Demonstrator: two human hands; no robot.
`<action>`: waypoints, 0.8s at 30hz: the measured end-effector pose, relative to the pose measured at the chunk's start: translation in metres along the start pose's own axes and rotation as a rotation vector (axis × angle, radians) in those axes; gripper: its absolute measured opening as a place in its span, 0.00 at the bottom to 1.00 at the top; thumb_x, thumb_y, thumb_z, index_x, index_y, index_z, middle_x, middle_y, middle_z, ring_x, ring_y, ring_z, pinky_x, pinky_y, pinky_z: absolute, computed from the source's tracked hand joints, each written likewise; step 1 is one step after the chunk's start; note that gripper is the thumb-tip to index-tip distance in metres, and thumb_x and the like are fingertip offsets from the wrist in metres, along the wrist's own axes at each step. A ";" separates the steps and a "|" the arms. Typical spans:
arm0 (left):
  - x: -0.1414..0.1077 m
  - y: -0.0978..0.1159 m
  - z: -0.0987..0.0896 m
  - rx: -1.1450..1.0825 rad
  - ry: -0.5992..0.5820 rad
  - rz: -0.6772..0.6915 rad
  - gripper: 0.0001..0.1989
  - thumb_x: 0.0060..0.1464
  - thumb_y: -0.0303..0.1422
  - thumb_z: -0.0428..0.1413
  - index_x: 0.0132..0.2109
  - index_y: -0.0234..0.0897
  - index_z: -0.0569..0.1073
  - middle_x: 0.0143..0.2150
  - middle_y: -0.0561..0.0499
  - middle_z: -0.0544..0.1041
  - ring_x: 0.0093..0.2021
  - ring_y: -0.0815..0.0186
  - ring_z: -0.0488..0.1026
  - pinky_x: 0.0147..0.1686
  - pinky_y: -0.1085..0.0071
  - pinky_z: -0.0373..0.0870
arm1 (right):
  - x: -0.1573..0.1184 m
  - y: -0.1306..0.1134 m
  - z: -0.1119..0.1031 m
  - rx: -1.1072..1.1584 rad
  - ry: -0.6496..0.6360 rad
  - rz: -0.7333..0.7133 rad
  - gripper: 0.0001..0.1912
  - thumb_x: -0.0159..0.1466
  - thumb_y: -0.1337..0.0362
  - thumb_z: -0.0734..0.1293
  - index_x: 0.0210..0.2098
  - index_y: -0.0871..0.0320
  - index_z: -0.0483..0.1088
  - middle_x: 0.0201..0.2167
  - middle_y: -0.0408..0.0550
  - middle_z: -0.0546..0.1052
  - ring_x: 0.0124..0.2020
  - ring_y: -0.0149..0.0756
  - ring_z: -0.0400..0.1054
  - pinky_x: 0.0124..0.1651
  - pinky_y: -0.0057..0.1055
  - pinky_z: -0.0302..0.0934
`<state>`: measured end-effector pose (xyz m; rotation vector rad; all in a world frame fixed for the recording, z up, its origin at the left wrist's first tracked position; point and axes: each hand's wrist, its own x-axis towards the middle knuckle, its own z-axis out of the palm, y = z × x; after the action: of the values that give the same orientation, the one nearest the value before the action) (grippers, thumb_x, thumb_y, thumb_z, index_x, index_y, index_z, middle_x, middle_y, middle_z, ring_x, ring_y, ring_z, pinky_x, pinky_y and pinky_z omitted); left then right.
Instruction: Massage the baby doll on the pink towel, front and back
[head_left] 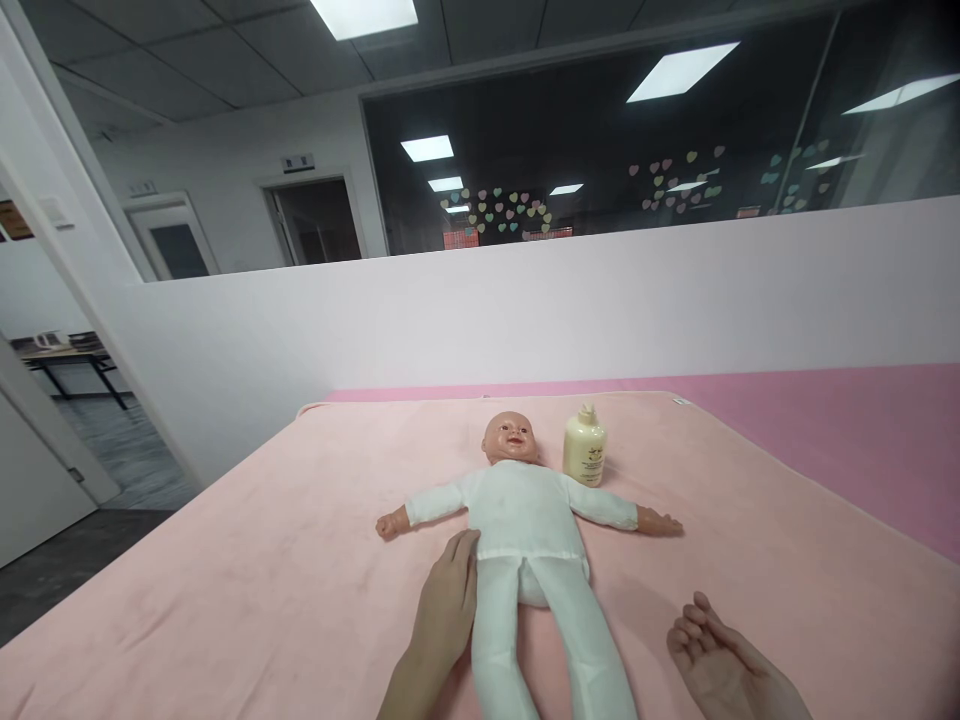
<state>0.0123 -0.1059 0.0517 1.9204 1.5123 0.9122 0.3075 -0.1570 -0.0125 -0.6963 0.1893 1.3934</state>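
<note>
A baby doll (529,515) with a cloth body in pale white lies on its back, arms spread, head toward the wall. My left hand (448,595) rests against the doll's side at the hip, its fingers extended and holding nothing. To the right of the doll's legs, my right hand (716,655) is palm up with loosely curled fingers apart and nothing in them. A pale yellow bottle (583,450) stands upright beside the doll's head, above its right-side arm in the picture.
A pink blanket (300,530) lies under the doll, over a brighter pink surface (847,430). Behind it rises a white low wall (525,320) with dark glass above. At the far left are a door and a distant table (67,352).
</note>
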 end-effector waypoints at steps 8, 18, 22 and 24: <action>0.000 0.002 -0.001 0.006 -0.010 -0.014 0.22 0.62 0.38 0.39 0.59 0.37 0.65 0.60 0.43 0.66 0.56 0.59 0.68 0.53 0.64 0.65 | -0.004 -0.001 0.007 0.028 0.036 0.018 0.17 0.54 0.78 0.64 0.41 0.57 0.66 0.31 0.44 0.64 0.29 0.28 0.63 0.29 0.26 0.68; 0.001 0.001 -0.001 0.009 -0.006 -0.004 0.22 0.62 0.38 0.40 0.58 0.37 0.66 0.60 0.43 0.67 0.56 0.59 0.67 0.52 0.65 0.65 | 0.002 0.000 -0.004 0.001 -0.032 -0.002 0.18 0.53 0.77 0.65 0.43 0.57 0.66 0.31 0.43 0.65 0.30 0.28 0.64 0.31 0.27 0.69; 0.000 0.002 0.000 0.004 -0.008 -0.010 0.22 0.61 0.38 0.40 0.57 0.37 0.66 0.59 0.43 0.68 0.56 0.58 0.67 0.52 0.65 0.65 | -0.001 -0.001 0.001 -0.094 -0.041 -0.070 0.19 0.51 0.76 0.67 0.42 0.58 0.66 0.29 0.43 0.67 0.29 0.29 0.65 0.32 0.29 0.68; -0.001 0.001 0.001 0.007 -0.005 -0.006 0.21 0.61 0.38 0.40 0.57 0.38 0.66 0.58 0.43 0.69 0.55 0.59 0.68 0.51 0.64 0.65 | -0.006 0.002 0.003 -0.269 -0.042 -0.163 0.18 0.51 0.71 0.69 0.41 0.58 0.66 0.29 0.44 0.69 0.30 0.32 0.66 0.32 0.30 0.68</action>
<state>0.0136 -0.1069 0.0516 1.9211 1.5192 0.8998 0.3035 -0.1607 -0.0078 -0.8836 -0.0883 1.2875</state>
